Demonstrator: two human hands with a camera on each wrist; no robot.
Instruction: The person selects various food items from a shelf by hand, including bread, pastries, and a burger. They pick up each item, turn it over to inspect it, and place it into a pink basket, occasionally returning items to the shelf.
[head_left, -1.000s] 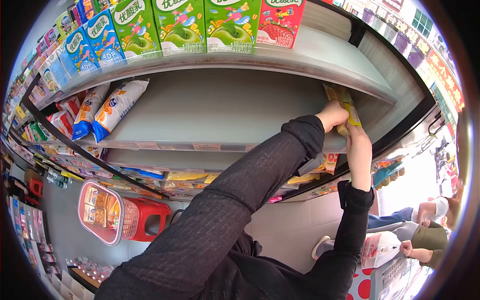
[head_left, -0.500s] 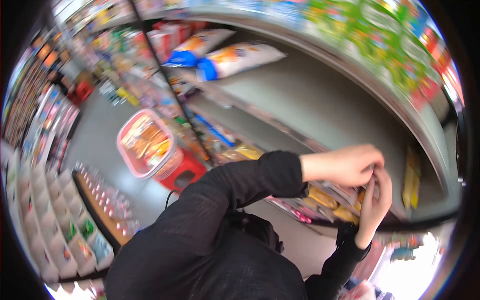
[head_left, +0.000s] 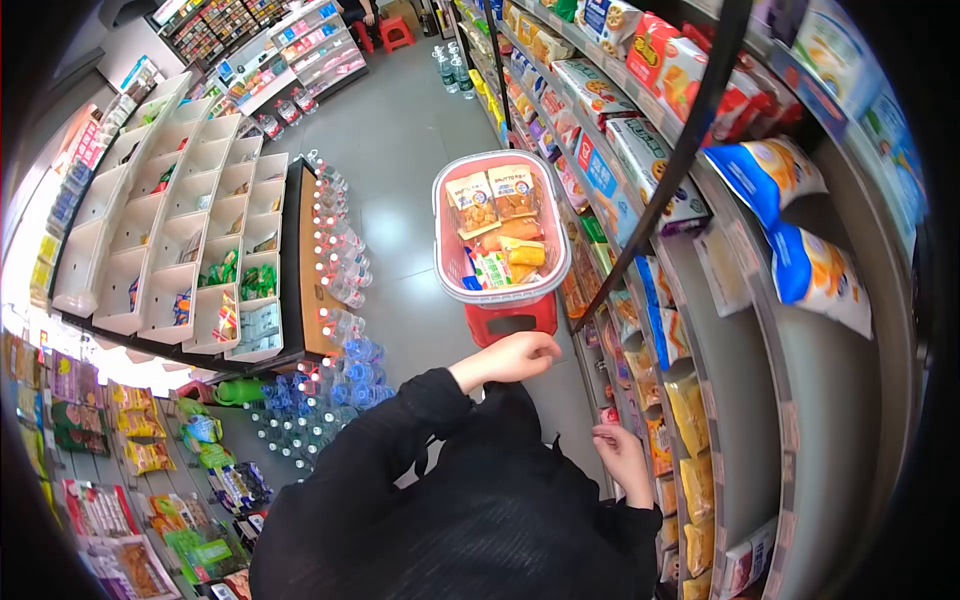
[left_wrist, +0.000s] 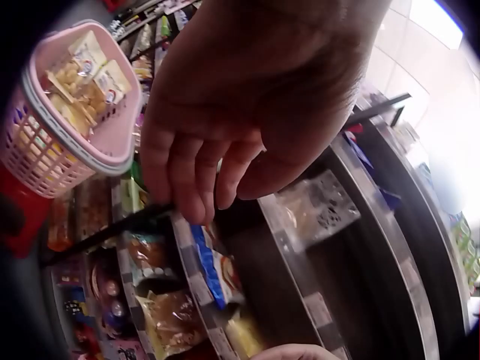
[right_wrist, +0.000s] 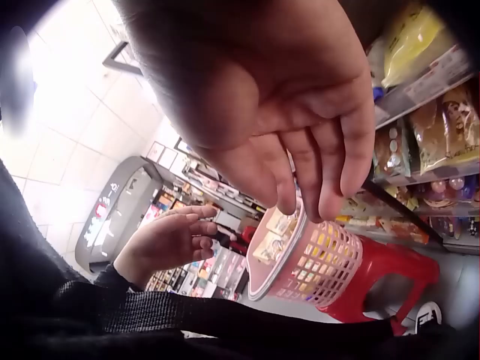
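Both hands are bare, with black sleeves pushed back to the wrists. In the head view, the left hand (head_left: 512, 358) hangs in front of the body, just below the pink basket (head_left: 438, 235). Its fingers bend loosely around nothing, as the left wrist view also shows. Lower and to the right, the right hand (head_left: 622, 460) is beside the snack shelves, fingers relaxed and holding nothing. The basket stands on a red stool (head_left: 512, 320). Inside lie two clear-windowed snack packs (head_left: 493, 196), a yellow pack (head_left: 524, 252) and other packets.
Shelves of packaged snacks run along the right, with blue-and-white bags (head_left: 815, 275) on one tier and a black upright post (head_left: 655, 205) between bays. At left stand a rack of white bins (head_left: 185, 235) and several bottles (head_left: 345, 250) on the floor. Grey aisle floor (head_left: 400, 150) stretches ahead.
The hands have left the yellow pack at the shelf's far right end and moved apart. The view has turned left, away from the shelf, so the basket now stands straight ahead.
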